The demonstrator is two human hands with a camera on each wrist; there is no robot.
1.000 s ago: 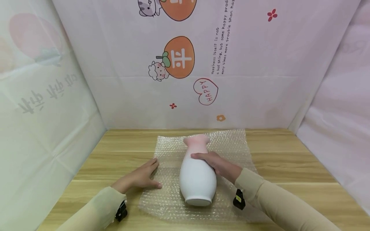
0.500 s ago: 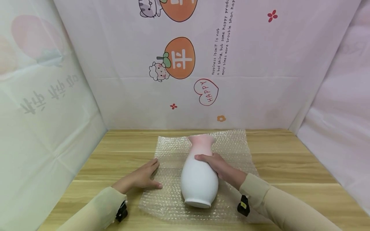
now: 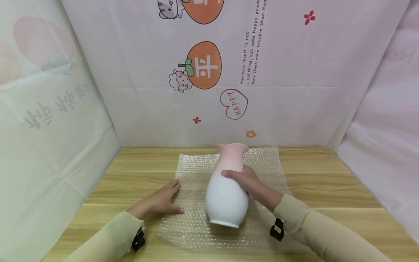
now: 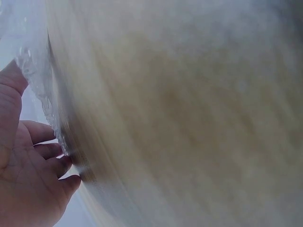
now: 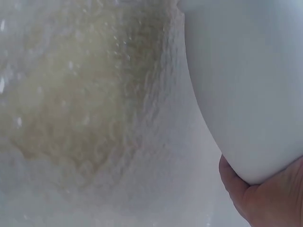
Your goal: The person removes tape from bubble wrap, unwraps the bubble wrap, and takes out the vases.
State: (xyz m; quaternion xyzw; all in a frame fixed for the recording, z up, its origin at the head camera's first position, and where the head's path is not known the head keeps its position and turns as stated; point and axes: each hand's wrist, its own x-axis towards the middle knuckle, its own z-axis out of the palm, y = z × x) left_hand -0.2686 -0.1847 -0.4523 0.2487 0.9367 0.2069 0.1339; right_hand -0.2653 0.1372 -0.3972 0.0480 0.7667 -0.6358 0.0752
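Note:
A white vase with a pink flared neck leans over the middle of a sheet of bubble wrap, mouth toward the back. My right hand grips it just below the neck, thumb across the front; the other fingers are largely hidden behind it. In the right wrist view, this hand curls round the narrow part of the vase. Fingers spread, my left hand rests at the left edge of the bubble wrap. The left wrist view has the left hand's fingertips beside the sheet's crinkled edge.
The bubble wrap lies flat on a wood-grain table. A white printed cloth hangs behind the table, with more white cloth at both sides. Each wrist carries a small black camera.
The vase has shifted slightly right and tipped more upright in my right hand; its mouth is higher and its underside has turned out of sight. My left hand has stayed put.

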